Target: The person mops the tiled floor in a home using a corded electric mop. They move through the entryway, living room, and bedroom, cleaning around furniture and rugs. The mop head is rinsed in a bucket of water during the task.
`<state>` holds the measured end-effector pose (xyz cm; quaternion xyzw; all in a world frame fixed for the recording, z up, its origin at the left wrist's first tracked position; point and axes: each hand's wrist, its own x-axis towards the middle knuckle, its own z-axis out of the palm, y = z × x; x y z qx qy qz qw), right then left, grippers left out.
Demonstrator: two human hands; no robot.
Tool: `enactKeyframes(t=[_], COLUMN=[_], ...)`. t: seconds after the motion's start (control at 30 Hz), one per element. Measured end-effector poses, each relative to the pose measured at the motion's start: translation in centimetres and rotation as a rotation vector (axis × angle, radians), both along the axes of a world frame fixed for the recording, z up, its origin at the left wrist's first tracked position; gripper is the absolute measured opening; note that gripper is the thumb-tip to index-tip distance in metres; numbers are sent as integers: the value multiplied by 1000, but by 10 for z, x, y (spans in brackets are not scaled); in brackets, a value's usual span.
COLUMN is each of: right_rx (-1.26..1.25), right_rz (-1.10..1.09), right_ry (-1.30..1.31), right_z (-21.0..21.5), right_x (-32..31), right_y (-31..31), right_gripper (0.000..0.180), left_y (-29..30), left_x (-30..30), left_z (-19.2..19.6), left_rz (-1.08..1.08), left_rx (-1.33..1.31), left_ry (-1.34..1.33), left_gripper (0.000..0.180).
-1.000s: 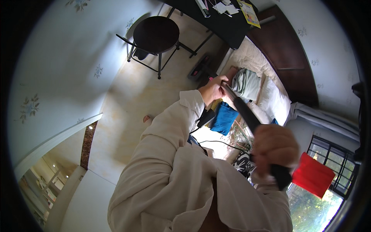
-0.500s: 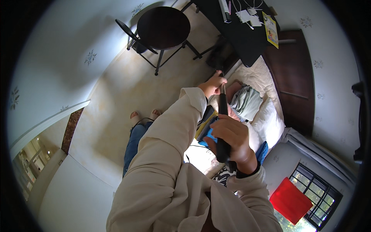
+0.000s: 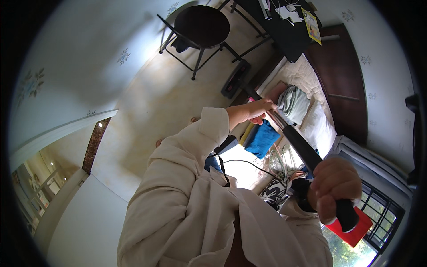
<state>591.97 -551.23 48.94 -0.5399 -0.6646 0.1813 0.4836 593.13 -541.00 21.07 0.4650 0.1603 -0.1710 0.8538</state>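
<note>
The person's left hand (image 3: 255, 111) is wrapped around the upper shaft of a long black-handled floor sweeper (image 3: 293, 142), its fingers (image 3: 262, 118) curled shut on the pole. The right hand (image 3: 333, 187) clamps the thick black grip at the pole's near end, fingers closed fully round it. The pole runs slantwise from that grip up past the left hand to the flat dark sweeper head (image 3: 235, 79), which rests on the pale floor (image 3: 169, 102).

Beyond the sweeper head stands a round dark stool (image 3: 201, 26) on thin metal legs, and to the right of the stool a black worktop (image 3: 284, 26) carries papers and a yellow booklet (image 3: 312, 24). Beside the pole's middle lies a bed (image 3: 320, 129) with a folded grey-green cloth (image 3: 293, 102) on it and a dark wooden headboard (image 3: 342, 75) behind. A blue cloth (image 3: 261, 139) sits just under the pole, with white cables (image 3: 278, 160) near it. A red square thing (image 3: 351, 229) shows below the right hand, partly hidden by it. The person's cream sleeve (image 3: 187, 169) covers much of the floor near the bed.
</note>
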Motion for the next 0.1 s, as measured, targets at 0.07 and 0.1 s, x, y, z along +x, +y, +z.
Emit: enactKeyframes(t=[0.07,0.1], right_rx=[-12,-44], right_rz=[63,110], right_ry=[2,-39], right_z=[12,17], right_x=[-33,-49], right_y=[-6,-9], right_gripper=[17,18], left_y=[-9,-16], left_x=[-42,-64], left_z=[4,5], left_rz=[2,64], left_rx=[-10,-20], left_ry=[-2,-20], left_gripper=[32,33])
